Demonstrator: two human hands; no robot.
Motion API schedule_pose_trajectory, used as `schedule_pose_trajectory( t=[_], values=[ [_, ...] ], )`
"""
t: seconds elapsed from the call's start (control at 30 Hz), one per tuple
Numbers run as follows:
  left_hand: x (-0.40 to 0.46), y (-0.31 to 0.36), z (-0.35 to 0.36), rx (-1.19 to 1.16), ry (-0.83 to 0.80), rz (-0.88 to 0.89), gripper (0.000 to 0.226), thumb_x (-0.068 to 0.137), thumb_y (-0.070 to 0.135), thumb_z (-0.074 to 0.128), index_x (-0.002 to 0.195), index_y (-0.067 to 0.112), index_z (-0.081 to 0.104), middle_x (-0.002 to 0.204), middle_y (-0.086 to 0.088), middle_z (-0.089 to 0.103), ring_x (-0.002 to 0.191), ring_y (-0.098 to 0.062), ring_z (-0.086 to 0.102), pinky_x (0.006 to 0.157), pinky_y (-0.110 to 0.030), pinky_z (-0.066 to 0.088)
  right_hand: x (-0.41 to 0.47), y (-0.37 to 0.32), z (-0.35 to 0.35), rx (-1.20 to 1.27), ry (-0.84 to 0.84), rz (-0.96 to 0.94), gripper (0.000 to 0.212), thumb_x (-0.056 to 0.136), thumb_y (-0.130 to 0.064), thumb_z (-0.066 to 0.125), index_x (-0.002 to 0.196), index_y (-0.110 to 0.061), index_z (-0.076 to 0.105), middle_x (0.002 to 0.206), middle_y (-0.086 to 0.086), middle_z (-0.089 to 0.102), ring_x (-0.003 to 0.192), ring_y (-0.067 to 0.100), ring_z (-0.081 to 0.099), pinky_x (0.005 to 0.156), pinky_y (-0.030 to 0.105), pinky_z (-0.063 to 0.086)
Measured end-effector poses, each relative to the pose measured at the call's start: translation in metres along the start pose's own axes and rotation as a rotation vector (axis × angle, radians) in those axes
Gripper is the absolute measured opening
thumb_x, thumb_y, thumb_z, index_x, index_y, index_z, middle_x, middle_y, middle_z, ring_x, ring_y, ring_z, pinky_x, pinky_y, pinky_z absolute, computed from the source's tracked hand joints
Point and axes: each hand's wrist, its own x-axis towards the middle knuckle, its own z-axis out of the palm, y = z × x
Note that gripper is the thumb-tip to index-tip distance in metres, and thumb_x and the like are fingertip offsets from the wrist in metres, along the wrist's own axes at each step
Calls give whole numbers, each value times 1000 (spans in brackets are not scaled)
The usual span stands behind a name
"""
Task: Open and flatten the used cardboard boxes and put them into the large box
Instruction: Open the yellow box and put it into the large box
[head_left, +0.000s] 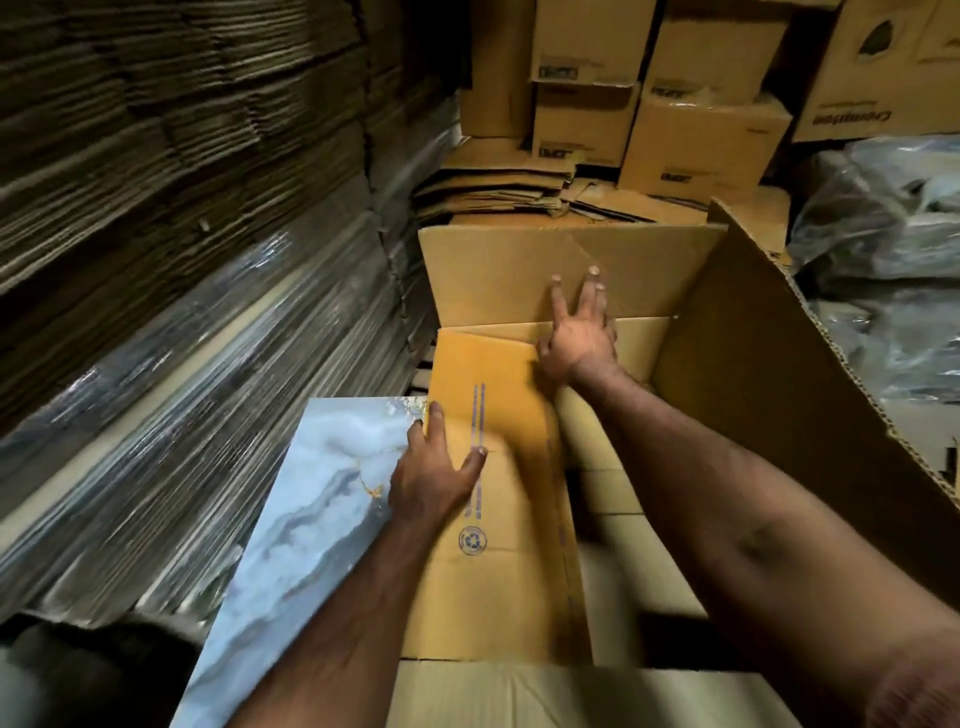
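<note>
Two bare hands pressing a flattened cardboard box (493, 499) down into the large box (769, 364).

Left hand (436, 478) lying spread on the flattened box's near left edge, fingers straight, thumb out, pinching nothing; right hand (576, 338) farther off, at the flattened box's far end, fingers splayed against an upright panel of the large box, grasping nothing; flattened box lying inside the large box along its left wall, long axis running straight away from the body, printed stripes and recycling mark facing up; left hand nearer the body and better placed, by judgement, to push the sheet flat; marbled grey board (311, 499) just left of the flattened box; wrapped stacks of cardboard sheets (182, 291) farther left; stacked cartons (701, 145) beyond the large box.
</note>
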Motion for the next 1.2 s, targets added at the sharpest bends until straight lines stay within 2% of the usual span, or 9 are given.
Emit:
schedule_pose_trajectory(
  t=[0.13,0.3,0.37,0.5,0.67,0.8,0.97,1.03,1.2],
  values=[
    [2,-2,2,14,11,14,89,90,65,47,158,25,6,153,-9,28,128,-35,48,97,-43,45,47,14,-5,-110,-101,21,96,89,-50,59,158,-25,-4,165,12,-8,151,37,2,119,59,14],
    [4,0,2,22,-2,-26,88,91,63,49,158,29,2,152,-4,27,124,-33,51,93,-43,45,79,33,6,-47,-372,61,91,84,-56,62,155,-25,14,164,4,15,148,37,16,115,63,19],
    [5,1,3,35,-2,-29,89,90,63,49,158,29,2,150,-4,29,122,-33,52,92,-43,46,74,36,17,-116,-398,44,89,84,-62,59,154,-25,18,164,3,13,149,36,13,114,63,21],
    [7,4,2,59,-7,-34,88,91,62,49,158,28,2,147,-5,32,120,-32,53,90,-42,46,57,40,25,-172,-378,13,96,86,-73,47,158,-26,6,167,1,-1,152,33,1,117,61,16],
    [8,2,-4,40,-19,-42,85,92,59,49,158,26,5,145,-7,34,121,-35,52,92,-44,46,7,40,45,109,-244,42,81,94,-60,46,158,-20,14,167,3,2,153,25,5,121,53,17],
    [9,-2,-8,-27,-37,-55,83,93,57,49,158,26,9,149,-10,32,126,-34,48,96,-46,46,-72,32,73,350,-243,60,74,91,-63,42,149,-16,33,161,7,25,145,30,31,114,51,35],
    [-2,-3,-14,-168,90,24,62,92,48,53,145,18,42,157,-9,26,141,-27,31,105,-43,39,-153,28,77,583,-203,135,61,102,-50,36,142,-4,41,149,16,43,138,33,41,110,39,36],
    [-9,-1,-17,-246,142,50,56,89,47,52,136,15,53,153,-10,32,137,-28,35,106,-42,40,-174,27,71,685,-185,199,55,104,-48,35,131,-2,49,135,16,54,127,33,49,102,37,40],
    [-27,10,-20,-370,163,-37,46,97,47,44,118,12,65,138,-16,49,123,-36,48,100,-42,44,-203,30,49,843,-313,285,71,101,-62,16,142,-17,53,146,7,51,135,24,46,115,39,32]
  ],
)
